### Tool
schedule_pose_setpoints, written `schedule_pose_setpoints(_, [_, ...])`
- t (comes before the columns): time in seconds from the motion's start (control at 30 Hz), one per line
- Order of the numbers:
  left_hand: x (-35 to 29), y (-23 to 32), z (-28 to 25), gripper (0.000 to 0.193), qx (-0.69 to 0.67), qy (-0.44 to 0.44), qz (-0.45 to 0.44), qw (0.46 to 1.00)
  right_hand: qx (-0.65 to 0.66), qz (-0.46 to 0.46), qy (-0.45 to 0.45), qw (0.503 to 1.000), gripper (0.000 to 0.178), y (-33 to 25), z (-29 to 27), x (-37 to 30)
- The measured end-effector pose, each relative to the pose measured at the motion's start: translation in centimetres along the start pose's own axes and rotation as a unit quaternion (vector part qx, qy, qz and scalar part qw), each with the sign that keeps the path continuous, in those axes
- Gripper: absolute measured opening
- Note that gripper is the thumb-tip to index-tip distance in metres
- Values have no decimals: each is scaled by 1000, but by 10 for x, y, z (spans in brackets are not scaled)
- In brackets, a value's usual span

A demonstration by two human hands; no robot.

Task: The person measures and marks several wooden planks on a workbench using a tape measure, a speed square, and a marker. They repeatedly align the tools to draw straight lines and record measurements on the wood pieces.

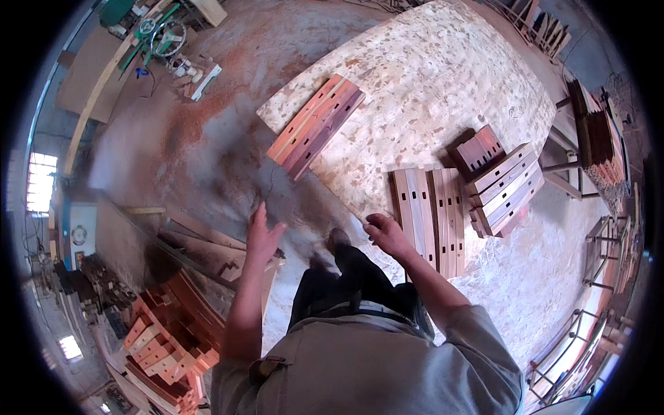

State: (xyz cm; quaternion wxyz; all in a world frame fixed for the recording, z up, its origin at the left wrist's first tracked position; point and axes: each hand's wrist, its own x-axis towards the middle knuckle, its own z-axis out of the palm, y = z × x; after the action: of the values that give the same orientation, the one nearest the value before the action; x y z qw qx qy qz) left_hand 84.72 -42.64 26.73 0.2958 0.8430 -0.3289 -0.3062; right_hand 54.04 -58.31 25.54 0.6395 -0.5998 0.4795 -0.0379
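Left hand (263,235) hangs open over floor (207,149), right hand (387,235) half-open beside table edge (344,196).

Woodworking shop: slotted timbers (417,214), apparently a machine (168,39)

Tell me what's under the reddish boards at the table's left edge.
The reddish boards rest on the mottled tabletop, near ends past its edge; directly beneath, the surface is covered.
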Motion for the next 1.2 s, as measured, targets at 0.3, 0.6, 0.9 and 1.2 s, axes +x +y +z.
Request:
schedule_pose_setpoints(0.3, [127,100,23,114,305,-31,170,937,177,60,97,978,38,21,-14,-39])
schedule_pose_setpoints(0.6, [187,116,36,124,327,-101,116,932,218,129,210,944,41,-7,-4,-32])
schedule_pose_setpoints(0.9, [201,150,52,118,356,-124,111,920,135,74,164,974,44,-62,39,66])
schedule_pose_setpoints(1.2, [231,147,94,109,187,-88,231,951,83,29,248,965,58,-92,55,130])
